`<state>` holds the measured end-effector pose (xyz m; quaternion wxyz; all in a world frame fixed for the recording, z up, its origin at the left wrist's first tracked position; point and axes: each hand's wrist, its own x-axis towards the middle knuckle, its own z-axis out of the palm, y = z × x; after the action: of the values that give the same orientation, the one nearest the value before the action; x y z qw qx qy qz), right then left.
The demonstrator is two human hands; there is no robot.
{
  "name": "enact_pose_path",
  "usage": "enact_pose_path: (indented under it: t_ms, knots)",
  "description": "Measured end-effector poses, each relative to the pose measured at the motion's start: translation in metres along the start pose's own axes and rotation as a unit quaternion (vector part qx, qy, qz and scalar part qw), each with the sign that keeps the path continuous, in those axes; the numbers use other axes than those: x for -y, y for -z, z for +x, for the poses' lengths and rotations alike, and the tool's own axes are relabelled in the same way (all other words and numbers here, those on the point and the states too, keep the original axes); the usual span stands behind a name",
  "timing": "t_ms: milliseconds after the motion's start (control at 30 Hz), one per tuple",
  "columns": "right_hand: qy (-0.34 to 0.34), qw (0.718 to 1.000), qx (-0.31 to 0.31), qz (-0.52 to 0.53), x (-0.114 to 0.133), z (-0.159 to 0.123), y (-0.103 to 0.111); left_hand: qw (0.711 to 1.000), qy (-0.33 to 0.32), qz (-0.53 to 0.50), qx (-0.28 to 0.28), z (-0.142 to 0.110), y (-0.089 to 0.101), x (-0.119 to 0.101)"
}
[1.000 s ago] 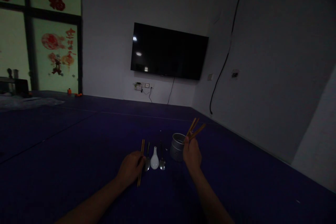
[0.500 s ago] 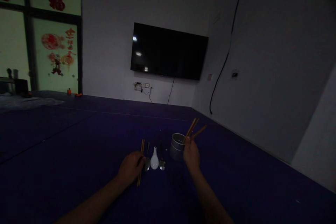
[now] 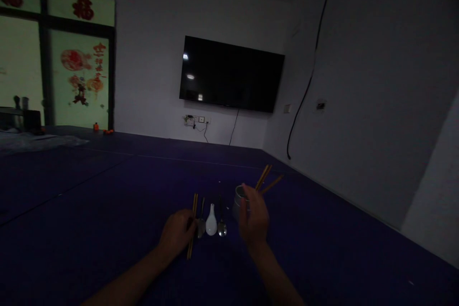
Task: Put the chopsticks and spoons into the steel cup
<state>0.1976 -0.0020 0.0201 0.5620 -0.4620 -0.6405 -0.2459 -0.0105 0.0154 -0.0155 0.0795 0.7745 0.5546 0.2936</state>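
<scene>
A pair of wooden chopsticks [image 3: 190,250] lies on the dark blue surface, partly under my left hand [image 3: 177,233]. That hand is closed, its curled fingers on the chopsticks and its tips beside a metal spoon [image 3: 201,228]. To the right, a white spoon [image 3: 211,225] and a second metal spoon [image 3: 222,228] lie side by side. My right hand [image 3: 256,217] is open in front of a grey metal cup [image 3: 237,204], fingers apart, hiding much of it. More chopsticks [image 3: 263,177] lean out of the cup behind this hand, which does not grip them.
The blue surface [image 3: 125,191] reaches back to the wall, where a black television [image 3: 231,74] hangs. A cable [image 3: 309,79] dangles on the right wall. Clear plastic sheeting [image 3: 39,141] and small orange items [image 3: 96,126] lie far left.
My right hand has let go of the chopsticks, opened its fingers and shifted slightly left and down across the cup. The chopsticks stay leaning in the cup. My left hand remains in place.
</scene>
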Motion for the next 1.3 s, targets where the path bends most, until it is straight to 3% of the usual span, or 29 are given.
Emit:
enact_pose_path:
  t_ms: [100, 167, 267, 600, 833, 1300]
  knots:
    - [0.052, 0.982, 0.181, 0.011, 0.014, -0.009, -0.009, 0.999, 0.021, 0.04, -0.002, 0.001, 0.002, 0.0]
    - [0.076, 0.952, 0.295, -0.01, 0.022, -0.013, -0.014, 0.997, 0.03, 0.068, 0.002, 0.001, 0.004, 0.0]
    - [0.094, 0.921, 0.375, -0.041, 0.028, -0.015, -0.017, 0.994, 0.043, 0.101, 0.006, 0.0, 0.007, -0.004]
    - [0.087, 0.917, 0.388, -0.039, 0.026, -0.015, -0.016, 0.985, 0.006, 0.163, 0.057, -0.003, 0.014, -0.009]
    - [0.09, 0.919, 0.382, -0.028, 0.027, -0.017, -0.018, 0.981, -0.033, 0.182, 0.062, -0.007, 0.014, -0.013]
    - [0.072, 0.902, 0.425, -0.037, 0.025, -0.018, -0.02, 0.974, 0.013, 0.206, 0.093, -0.008, 0.02, -0.02]
